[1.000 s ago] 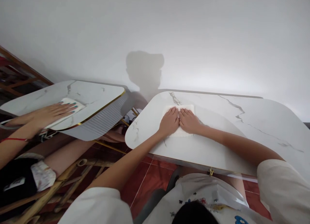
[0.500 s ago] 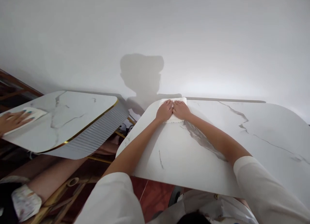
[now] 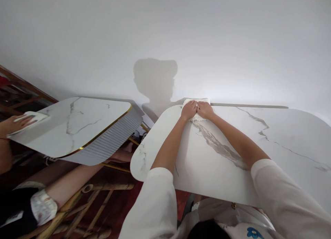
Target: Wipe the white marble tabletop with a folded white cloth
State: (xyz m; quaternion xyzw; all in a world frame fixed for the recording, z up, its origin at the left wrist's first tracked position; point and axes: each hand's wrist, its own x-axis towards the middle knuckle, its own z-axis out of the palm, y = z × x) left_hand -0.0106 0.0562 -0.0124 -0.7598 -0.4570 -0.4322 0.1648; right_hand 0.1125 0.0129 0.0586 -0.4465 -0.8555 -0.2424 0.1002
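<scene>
A white cloth lies at the far edge of the marble-patterned table, near the wall. My left hand presses on the cloth's left half, its fingers curled down onto it. Beside it, my right hand bears on the right half in the same way, the fingertips of both hands almost touching. The cloth's edges show above and below my hands. Both arms reach straight out over the tabletop, and a grey-brown vein in the pattern runs between them.
To the left stands a second marble-patterned table with a gold rim and ribbed side. Another person's hand rests there on a white cloth. A bamboo chair is below. The white wall borders both tables.
Both my hands and the cloth have moved right along the table's far edge, uncovering more of the vein. The other person's hand and cloth have shifted slightly in view.
</scene>
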